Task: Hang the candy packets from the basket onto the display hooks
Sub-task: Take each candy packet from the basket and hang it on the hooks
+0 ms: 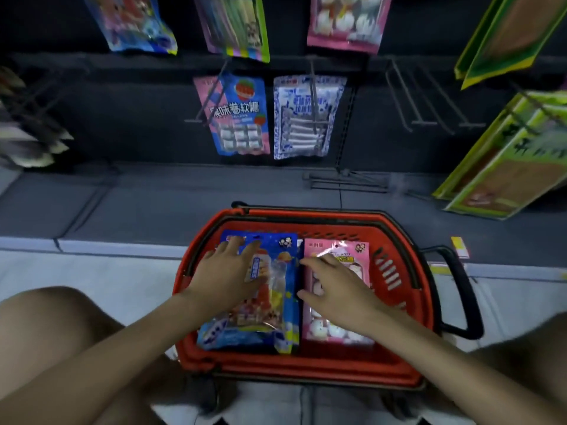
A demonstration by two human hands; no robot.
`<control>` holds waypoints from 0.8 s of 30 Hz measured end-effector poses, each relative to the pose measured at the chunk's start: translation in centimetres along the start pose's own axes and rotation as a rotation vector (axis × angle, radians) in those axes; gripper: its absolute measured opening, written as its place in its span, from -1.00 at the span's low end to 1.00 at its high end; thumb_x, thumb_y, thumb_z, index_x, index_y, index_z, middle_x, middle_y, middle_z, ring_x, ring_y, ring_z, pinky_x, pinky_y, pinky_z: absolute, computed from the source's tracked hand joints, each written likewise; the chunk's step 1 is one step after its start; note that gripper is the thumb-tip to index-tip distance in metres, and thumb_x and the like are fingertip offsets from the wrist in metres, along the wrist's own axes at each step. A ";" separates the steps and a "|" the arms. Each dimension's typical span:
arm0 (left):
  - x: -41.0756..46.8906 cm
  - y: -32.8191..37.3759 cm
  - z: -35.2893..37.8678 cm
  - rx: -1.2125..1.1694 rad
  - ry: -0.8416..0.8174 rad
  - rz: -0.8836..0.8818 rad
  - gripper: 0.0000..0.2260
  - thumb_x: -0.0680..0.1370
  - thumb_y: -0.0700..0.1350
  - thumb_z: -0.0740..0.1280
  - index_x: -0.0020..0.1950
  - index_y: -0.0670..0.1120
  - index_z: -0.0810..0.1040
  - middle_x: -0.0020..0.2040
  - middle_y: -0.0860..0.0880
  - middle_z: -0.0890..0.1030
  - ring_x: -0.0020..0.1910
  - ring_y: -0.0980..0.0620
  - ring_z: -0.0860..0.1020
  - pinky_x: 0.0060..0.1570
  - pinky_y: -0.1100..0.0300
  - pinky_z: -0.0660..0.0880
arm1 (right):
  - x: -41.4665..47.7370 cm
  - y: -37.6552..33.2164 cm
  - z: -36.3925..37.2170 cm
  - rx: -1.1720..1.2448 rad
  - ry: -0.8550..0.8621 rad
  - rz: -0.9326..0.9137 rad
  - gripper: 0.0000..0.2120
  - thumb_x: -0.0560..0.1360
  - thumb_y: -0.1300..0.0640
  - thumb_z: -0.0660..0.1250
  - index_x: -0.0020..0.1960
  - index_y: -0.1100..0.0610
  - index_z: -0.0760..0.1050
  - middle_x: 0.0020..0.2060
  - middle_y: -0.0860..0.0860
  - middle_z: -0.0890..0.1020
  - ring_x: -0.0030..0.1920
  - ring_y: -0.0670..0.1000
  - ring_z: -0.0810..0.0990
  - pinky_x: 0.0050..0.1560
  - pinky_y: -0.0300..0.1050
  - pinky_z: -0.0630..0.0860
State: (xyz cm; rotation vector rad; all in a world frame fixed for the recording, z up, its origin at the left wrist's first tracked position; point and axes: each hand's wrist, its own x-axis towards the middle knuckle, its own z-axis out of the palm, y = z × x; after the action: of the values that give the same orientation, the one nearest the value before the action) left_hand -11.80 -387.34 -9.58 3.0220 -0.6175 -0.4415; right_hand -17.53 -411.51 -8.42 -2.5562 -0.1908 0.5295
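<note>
A red basket sits on the floor in front of me. Two candy packets lie flat in it: a blue packet on the left and a pink packet on the right. My left hand rests flat on the blue packet's upper left part, fingers spread. Over the pink packet lies my right hand, fingers apart, with its fingertips at the gap between the two packets. Neither hand grips anything. Above, a pink-and-blue packet and a blue-and-white packet hang on display hooks.
Bare hooks stick out to the right of the hanging packets. More packets hang along the top row, and green packs hang at the right. The basket's black handle juts out right. My knees flank the basket.
</note>
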 end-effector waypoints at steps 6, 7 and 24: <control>-0.5 -1.1 1.4 -0.129 -0.031 -0.130 -0.20 0.57 0.35 0.31 0.68 0.08 0.08 0.53 -0.07 0.26 0.46 -0.17 0.37 0.25 -0.07 0.55 | 0.1 -0.1 2.5 0.153 -0.068 0.078 -0.39 0.62 -0.06 0.39 0.60 -0.01 0.28 0.32 0.03 0.50 0.28 0.05 0.54 0.15 -0.16 0.45; -0.6 -1.5 1.8 -0.156 -0.052 -0.168 -0.18 0.55 0.37 0.31 0.68 0.07 0.07 0.51 -0.09 0.27 0.44 -0.21 0.39 0.24 -0.09 0.55 | 0.2 0.0 2.9 0.202 -0.075 0.099 -0.38 0.61 -0.05 0.39 0.61 -0.01 0.27 0.29 0.01 0.52 0.25 0.02 0.55 0.13 -0.19 0.45; -1.8 -2.7 2.6 -0.821 -0.071 -0.317 -0.32 0.40 -0.05 0.65 0.34 0.05 0.29 -0.05 0.20 0.62 -0.14 0.22 0.63 -0.17 0.28 0.60 | 1.6 1.8 5.1 1.155 -0.079 0.529 -0.40 0.50 0.26 0.52 0.49 0.13 0.42 0.06 0.15 0.75 0.04 0.11 0.77 0.23 0.07 0.65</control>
State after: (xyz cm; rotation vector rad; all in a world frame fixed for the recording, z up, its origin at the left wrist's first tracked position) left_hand -13.13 -384.09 -11.81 2.3037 0.0651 -0.6214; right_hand -18.04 -410.36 -13.90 -1.4194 0.6144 0.6635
